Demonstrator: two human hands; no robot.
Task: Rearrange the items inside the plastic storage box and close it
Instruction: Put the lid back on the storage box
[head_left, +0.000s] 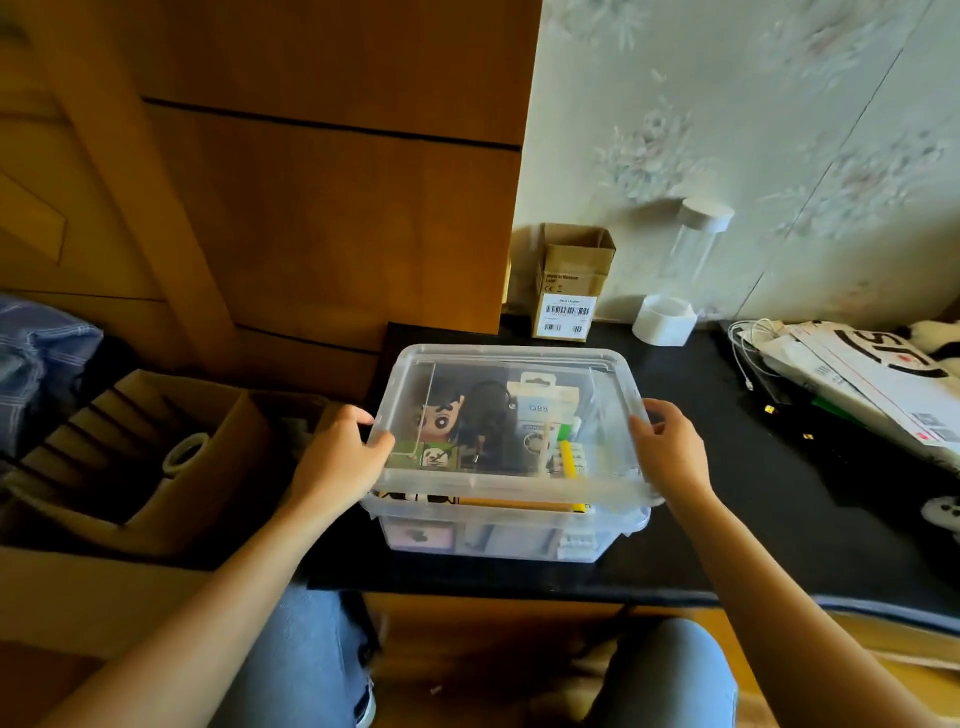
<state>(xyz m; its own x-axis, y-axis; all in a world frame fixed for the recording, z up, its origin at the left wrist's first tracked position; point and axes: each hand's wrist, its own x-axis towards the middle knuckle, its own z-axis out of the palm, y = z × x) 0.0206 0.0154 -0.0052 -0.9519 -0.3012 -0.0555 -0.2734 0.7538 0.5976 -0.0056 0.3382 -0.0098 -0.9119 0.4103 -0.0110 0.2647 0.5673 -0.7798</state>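
A clear plastic storage box (511, 540) stands on a black mat in front of me. Its transparent lid (519, 480) lies over the top, with the near edge slightly raised above the box's rim. My left hand (345, 452) grips the lid's left edge, thumb on top. My right hand (667, 449) grips the lid's right edge the same way. Through the lid I see a big-headed figurine in a box (439, 415), a black cable bundle (485, 410), a white packet (540, 402) and a yellow item (568, 457).
An open cardboard box (135, 467) holding a tape roll (186, 451) sits at my left. Behind stand a small carton (569, 291) and a clear tube on a white base (667, 322). Papers and cables (852, 374) lie at the right. A wooden cabinet (311, 182) rises behind.
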